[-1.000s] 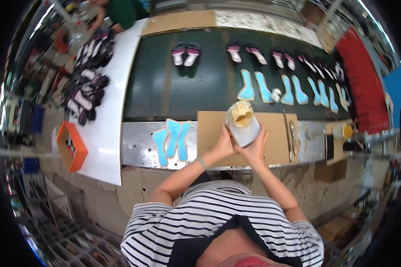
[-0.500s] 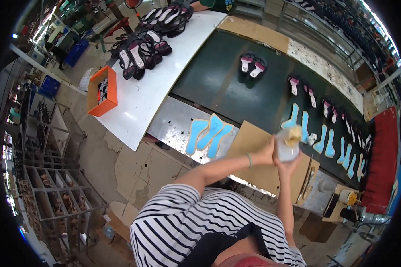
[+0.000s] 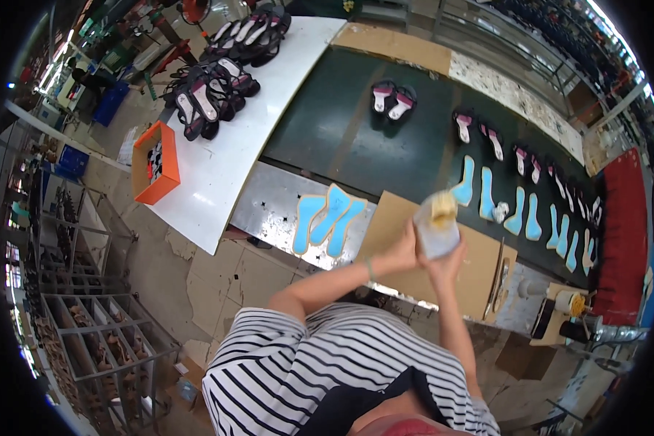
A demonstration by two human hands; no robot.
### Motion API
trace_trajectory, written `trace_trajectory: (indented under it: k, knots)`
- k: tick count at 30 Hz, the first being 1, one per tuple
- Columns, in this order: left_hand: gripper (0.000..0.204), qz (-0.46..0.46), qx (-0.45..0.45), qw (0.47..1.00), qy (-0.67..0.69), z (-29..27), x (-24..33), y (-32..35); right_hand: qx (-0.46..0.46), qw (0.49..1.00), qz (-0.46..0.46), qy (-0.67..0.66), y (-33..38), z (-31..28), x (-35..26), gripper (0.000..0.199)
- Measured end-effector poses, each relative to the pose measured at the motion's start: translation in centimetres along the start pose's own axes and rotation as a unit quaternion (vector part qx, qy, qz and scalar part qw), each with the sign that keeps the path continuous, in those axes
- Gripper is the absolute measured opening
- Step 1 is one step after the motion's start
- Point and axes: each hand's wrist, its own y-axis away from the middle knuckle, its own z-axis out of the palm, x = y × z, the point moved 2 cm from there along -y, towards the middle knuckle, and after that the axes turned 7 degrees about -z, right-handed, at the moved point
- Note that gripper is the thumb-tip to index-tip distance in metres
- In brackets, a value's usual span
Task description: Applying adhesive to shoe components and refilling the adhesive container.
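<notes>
Between my two hands is a translucent whitish plastic container (image 3: 440, 242), its far end caked with yellowish residue. My left hand (image 3: 405, 251) is closed against its left side, and my right hand (image 3: 447, 266) grips it from the near right. The container is held above a brown cardboard sheet (image 3: 392, 229) on the worktable. Left of the sheet, several light-blue insoles with tan edges (image 3: 329, 221) lie overlapping on a metal surface. Beyond the container, more blue insoles (image 3: 487, 192) lie in pairs on the dark green belt, beside a crumpled white wad (image 3: 500, 211).
Black-and-pink sandals (image 3: 394, 102) stand on the green belt (image 3: 320, 123); more are heaped (image 3: 207, 94) on a white table (image 3: 269, 102). An orange box (image 3: 168, 163) sits at that table's edge. Right of the cardboard are a yellow-crusted cup (image 3: 570, 302) and red cloth (image 3: 623, 240). Metal racks (image 3: 116, 320) stand left.
The whole view has shifted, so the tables appear further left and slightly higher. Both hands have moved a little left over the cardboard with the container, still gripping it.
</notes>
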Motion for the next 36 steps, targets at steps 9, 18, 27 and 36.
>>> trace_trajectory:
  k: [9, 18, 27, 36]
  knots:
    - [0.122, -0.07, -0.03, 0.994, -0.078, -0.1, -0.9, -1.0, 0.041, 0.999, -0.016, -0.022, -0.3, 0.5, 1.6, 0.106]
    - [0.121, -0.039, -0.071, 0.997, 0.006, 0.8, -3.0, -2.1, 0.038, 0.999, 0.012, -0.008, -0.2, -0.1, 0.5, 0.108]
    - [0.111, -0.061, -0.081, 0.995, 0.009, 1.3, -2.6, -1.8, 0.037, 0.999, 0.017, 0.017, 1.6, -2.0, -0.7, 0.108]
    - [0.111, -0.106, -0.101, 0.974, 0.172, 2.6, -3.5, -1.3, 0.095, 0.995, 0.03, 0.01, 1.0, -3.7, -2.0, 0.104]
